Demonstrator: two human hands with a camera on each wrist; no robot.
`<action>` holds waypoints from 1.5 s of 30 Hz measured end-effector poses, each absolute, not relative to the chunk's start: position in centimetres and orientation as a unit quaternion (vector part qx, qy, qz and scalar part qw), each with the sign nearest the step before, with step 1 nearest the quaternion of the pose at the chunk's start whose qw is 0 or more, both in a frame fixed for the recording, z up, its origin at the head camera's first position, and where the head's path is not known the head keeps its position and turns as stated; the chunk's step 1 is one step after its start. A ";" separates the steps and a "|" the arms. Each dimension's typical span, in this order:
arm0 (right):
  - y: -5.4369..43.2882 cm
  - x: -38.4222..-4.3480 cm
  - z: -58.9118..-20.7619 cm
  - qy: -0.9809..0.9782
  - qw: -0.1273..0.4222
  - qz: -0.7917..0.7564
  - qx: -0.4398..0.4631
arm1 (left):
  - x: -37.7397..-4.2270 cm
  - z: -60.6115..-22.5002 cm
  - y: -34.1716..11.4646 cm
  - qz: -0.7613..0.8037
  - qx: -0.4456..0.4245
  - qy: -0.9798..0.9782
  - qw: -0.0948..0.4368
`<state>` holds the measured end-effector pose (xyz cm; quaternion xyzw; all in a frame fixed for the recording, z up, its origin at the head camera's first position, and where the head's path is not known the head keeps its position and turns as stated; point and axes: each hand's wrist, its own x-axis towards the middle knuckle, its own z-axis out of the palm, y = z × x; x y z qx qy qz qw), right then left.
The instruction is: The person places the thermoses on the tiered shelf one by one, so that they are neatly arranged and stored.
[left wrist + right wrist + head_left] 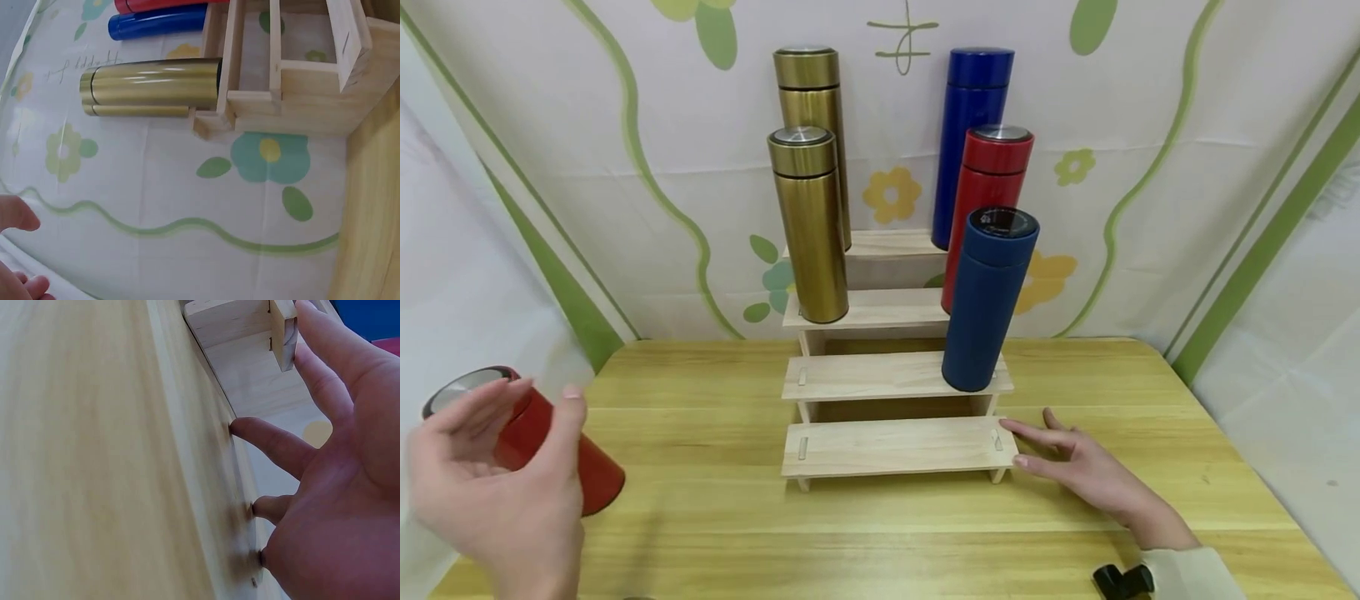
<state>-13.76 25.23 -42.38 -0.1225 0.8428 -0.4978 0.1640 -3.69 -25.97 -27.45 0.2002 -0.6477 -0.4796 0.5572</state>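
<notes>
A red thermos flask (597,475) with a silver-topped lid is at the left of the table. My left hand (505,492) overlaps it in the head view, slightly blurred, with the fingers apart from the thumb and nothing between them. In the left wrist view only fingers (15,215) show at the lower left edge. My right hand (1086,471) is at the right end of the stepped wooden rack (898,446). Its thumb and forefinger touch the end of the lowest step, while the other fingertips rest on the table in the right wrist view.
Two gold flasks (811,242) stand on the upper left steps. On the right are a shiny blue flask (972,117), a red flask (988,183) and a matte dark blue flask (988,308). A printed cloth (887,108) hangs behind the table (715,533).
</notes>
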 end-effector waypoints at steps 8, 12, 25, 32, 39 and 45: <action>25.3 -13.7 -42.5 0.845 0.162 -0.495 -0.121 | -3.1 -26.4 -27.8 -0.509 0.329 -0.588 0.536; 25.3 -13.8 -42.5 0.844 0.159 -0.496 -0.123 | -3.1 -26.8 -29.7 -0.556 0.398 -0.549 0.480; 25.1 -13.8 -42.4 0.844 0.163 -0.496 -0.121 | -4.2 -30.5 -33.0 -0.599 0.385 -0.548 0.439; 25.3 -13.7 -42.2 0.850 0.159 -0.489 -0.117 | -4.9 -33.3 -34.1 -0.589 0.400 -0.593 0.377; 25.2 -13.7 -42.2 0.851 0.160 -0.487 -0.115 | -5.1 -34.6 -34.5 -0.557 0.409 -0.629 0.355; 25.3 -13.7 -42.3 0.849 0.159 -0.490 -0.117 | -5.3 -35.0 -34.7 -0.565 0.413 -0.624 0.347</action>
